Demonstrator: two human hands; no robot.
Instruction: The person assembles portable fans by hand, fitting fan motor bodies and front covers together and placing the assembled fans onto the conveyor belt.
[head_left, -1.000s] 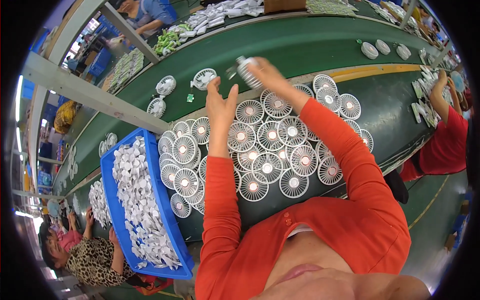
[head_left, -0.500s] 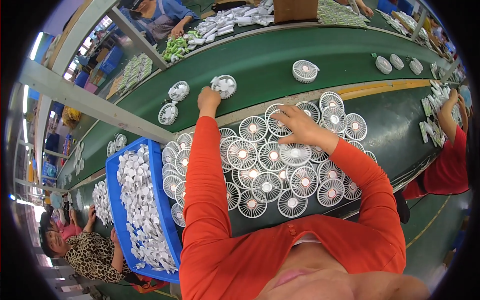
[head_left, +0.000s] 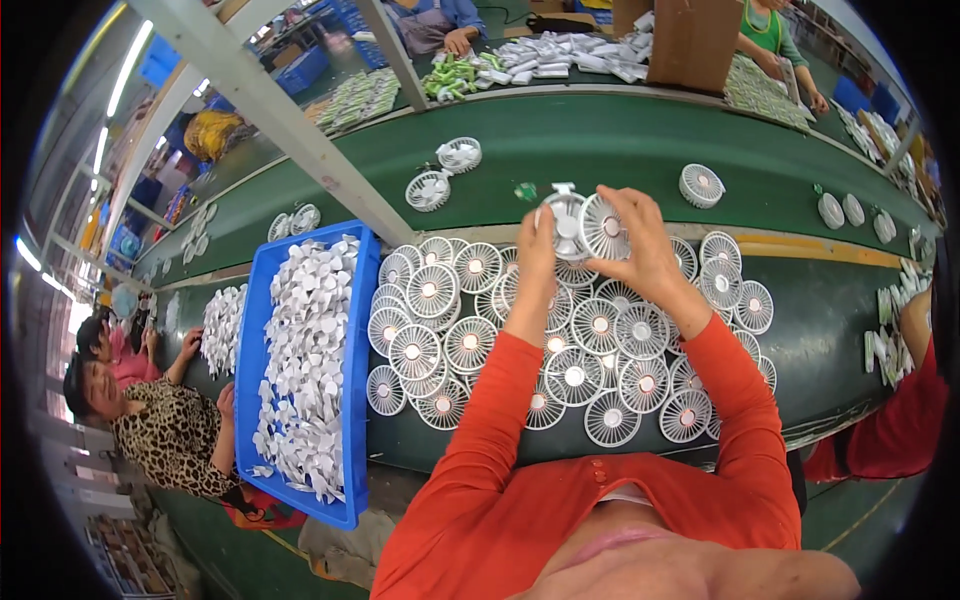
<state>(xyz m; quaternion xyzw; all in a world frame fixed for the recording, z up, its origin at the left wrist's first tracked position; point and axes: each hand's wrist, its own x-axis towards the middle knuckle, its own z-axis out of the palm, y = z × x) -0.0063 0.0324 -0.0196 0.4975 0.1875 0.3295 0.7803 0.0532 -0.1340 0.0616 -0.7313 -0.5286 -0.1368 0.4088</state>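
Observation:
My left hand (head_left: 537, 262) is closed on the edge of a small white fan head (head_left: 567, 224), whose blades face up. My right hand (head_left: 648, 245) grips a round white fan grille (head_left: 603, 226) between thumb and fingers. The grille is tilted close against the fan head's right side; whether they touch I cannot tell. Both are raised above the near edge of the green belt. Beneath my hands and forearms, many loose grilles (head_left: 573, 377) lie overlapping on the dark green table. A small green circuit board (head_left: 525, 190) shows just beyond my left hand.
A blue tray (head_left: 358, 400) full of small white parts stands left of the grilles. More fan heads (head_left: 428, 190) and another round fan part (head_left: 702, 186) lie on the green conveyor belt (head_left: 580, 135). A metal post (head_left: 300, 130) rises at left. Co-workers sit left, right and across.
My left hand has brought a fan head from the belt toward me. My right hand has lifted a grille from the pile beside it. The view has shifted left.

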